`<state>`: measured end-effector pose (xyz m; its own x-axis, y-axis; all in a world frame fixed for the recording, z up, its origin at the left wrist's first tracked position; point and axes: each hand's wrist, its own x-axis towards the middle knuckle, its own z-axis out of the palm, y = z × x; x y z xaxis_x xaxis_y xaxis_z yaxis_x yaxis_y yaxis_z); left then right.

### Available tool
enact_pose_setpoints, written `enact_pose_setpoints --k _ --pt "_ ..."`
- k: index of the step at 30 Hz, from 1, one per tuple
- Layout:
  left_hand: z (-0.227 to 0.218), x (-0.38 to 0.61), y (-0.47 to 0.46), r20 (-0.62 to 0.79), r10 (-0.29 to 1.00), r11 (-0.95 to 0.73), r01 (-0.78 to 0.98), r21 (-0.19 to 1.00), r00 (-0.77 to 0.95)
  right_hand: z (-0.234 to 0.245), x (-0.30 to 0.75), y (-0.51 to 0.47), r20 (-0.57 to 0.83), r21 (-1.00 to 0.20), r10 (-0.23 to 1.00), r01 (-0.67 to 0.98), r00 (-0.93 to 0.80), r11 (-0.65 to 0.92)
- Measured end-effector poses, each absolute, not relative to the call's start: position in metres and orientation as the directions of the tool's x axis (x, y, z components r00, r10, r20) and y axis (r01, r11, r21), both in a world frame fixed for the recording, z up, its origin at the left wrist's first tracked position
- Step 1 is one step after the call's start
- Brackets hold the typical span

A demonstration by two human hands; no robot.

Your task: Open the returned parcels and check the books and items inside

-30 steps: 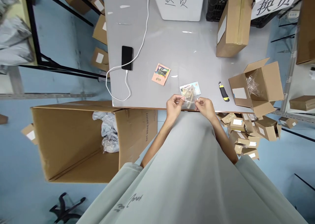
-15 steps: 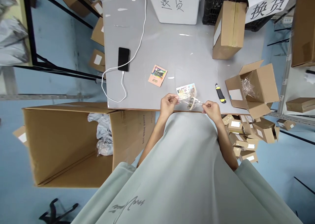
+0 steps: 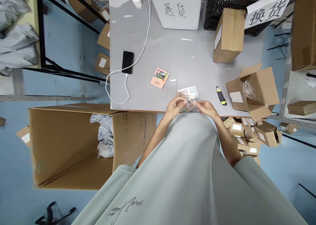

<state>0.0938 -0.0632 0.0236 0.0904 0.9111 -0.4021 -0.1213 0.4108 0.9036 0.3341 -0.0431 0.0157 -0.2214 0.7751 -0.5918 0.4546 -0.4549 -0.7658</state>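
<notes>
Because the clear bag (image 3: 189, 103) looks thin and crumpled, the left hand (image 3: 175, 106) and right hand (image 3: 206, 108) pinch opposite sides, probably for control, at the near edge of the desk (image 3: 202, 60). Its direction and long axis cannot be determined; a pale card (image 3: 193, 88) lies just beyond, the cutter (image 3: 221, 96) apart to the right.

A parcel-handling workroom, with cartons (image 3: 250, 143) heaped near 4 o'clock, an open box (image 3: 61, 142) at 8, grey bags (image 3: 18, 47) toward 10 and a box cutter (image 3: 221, 96) at 3.
</notes>
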Motion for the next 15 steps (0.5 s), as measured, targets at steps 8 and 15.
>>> enact_pose_setpoints --k 8,15 --pt "0.026 0.078 -0.06 -0.41 0.912 0.404 -0.163 0.9 0.001 0.018 0.32 -0.04 -0.344 -0.749 0.925 0.641 -0.159 -0.169" --pt "0.03 0.047 -0.053 -0.436 0.885 0.389 -0.255 0.885 -0.164 0.008 0.36 -0.037 -0.365 -0.836 0.928 0.415 0.07 -0.36"
